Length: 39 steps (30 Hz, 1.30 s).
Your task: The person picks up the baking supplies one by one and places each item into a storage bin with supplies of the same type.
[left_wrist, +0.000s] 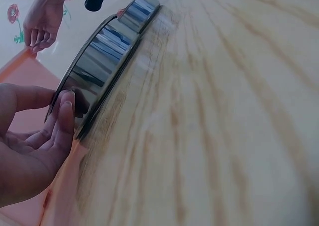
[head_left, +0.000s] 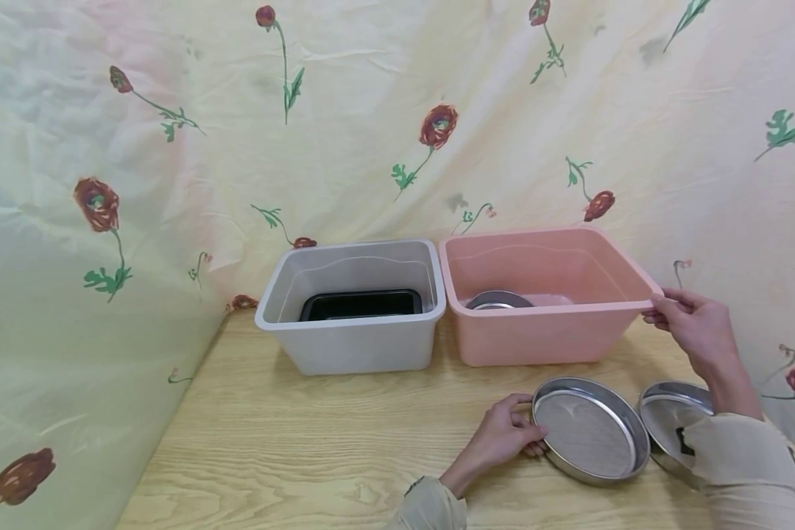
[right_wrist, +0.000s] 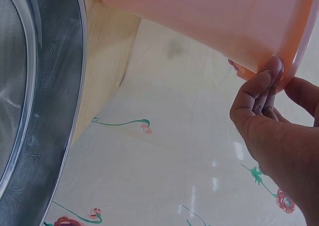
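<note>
Tubs: two rectangular plastic tubs are set side by side at the back of the table, rims touching; one is a grey tub (head_left: 352, 338), the other a pink tub (head_left: 536, 335). Both are smooth-walled, with rounded corners and a flared lip.
Grey tub contents: one black tray (head_left: 361, 303) is seen, rectangular and dark, lying on the bottom.
Pink tub contents: one round metal pan (head_left: 498, 299) is partly seen over the front wall.
Pans on the table: two round, shallow steel pans are counted in front of the pink tub. The near pan (head_left: 591, 430) has a fine mesh floor and a polished, mirror-like rim; the second pan (head_left: 672, 419) lies just beside it to the right and is partly covered by a sleeve.
Left hand (head_left: 503, 436): the left edge of the near pan is gripped, thumb over the rim and fingers (left_wrist: 64, 117) curled against the shiny side wall, as shown in the left wrist view.
Right hand (head_left: 695, 327): the right front corner of the pink tub's lip is pinched, thumb over it and fingertips (right_wrist: 264, 84) beneath it.
Hands together or apart: they are held well apart, each clamped on its own thing.
Table (head_left: 291, 442): one pale wooden top with a pronounced wavy grain.
Backdrop (head_left: 172, 147): one cream cloth, creased, printed with red flowers on green stems.
</note>
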### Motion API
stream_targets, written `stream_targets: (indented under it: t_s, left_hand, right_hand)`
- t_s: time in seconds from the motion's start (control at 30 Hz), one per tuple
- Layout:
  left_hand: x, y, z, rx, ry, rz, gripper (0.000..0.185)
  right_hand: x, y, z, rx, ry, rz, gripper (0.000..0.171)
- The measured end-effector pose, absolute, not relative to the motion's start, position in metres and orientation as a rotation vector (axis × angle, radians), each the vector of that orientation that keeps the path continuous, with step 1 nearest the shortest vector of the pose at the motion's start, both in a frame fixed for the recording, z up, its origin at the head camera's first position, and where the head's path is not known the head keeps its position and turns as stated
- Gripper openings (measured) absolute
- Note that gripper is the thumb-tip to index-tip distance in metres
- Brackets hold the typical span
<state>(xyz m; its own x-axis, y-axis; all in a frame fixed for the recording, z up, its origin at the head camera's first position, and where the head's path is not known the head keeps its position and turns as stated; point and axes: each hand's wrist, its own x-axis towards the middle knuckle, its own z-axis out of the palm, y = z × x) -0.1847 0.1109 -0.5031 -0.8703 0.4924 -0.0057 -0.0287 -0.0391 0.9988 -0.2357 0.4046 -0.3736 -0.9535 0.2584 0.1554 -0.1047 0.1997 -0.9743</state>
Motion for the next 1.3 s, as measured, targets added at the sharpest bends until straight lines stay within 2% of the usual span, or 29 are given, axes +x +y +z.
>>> stream_targets:
  t_s: [0.13,0.37,0.57,0.63,0.93,1.3]
  left_hand:
    - [-0.1841,0.1107,-0.5028,0.492,1.866,1.978,0.048]
    - [-0.1842,0.1114,-0.5030,0.474,1.881,1.984,0.047]
    - [-0.1830,0.1124,-0.5029,0.452,1.867,2.005,0.046]
    - [-0.1827,0.1125,-0.5031,0.447,1.869,2.005,0.047]
    - [-0.1822,0.1126,-0.5017,0.434,1.886,1.998,0.047]
    - [-0.1799,0.1150,-0.5003,0.437,1.862,2.022,0.048]
  right_hand:
    - [-0.2354,0.4044,-0.3739,-0.127,-2.155,1.866,0.046]
    - [-0.2344,0.4043,-0.3743,-0.085,-2.096,1.926,0.024]
    - [-0.2347,0.4021,-0.3722,-0.134,-2.191,1.821,0.054]
    - [-0.2351,0.4019,-0.3721,-0.148,-2.216,1.795,0.059]
    - [-0.2351,0.4040,-0.3732,-0.147,-2.228,1.787,0.052]
    - [-0.2344,0.4025,-0.3717,-0.168,-2.312,1.695,0.059]
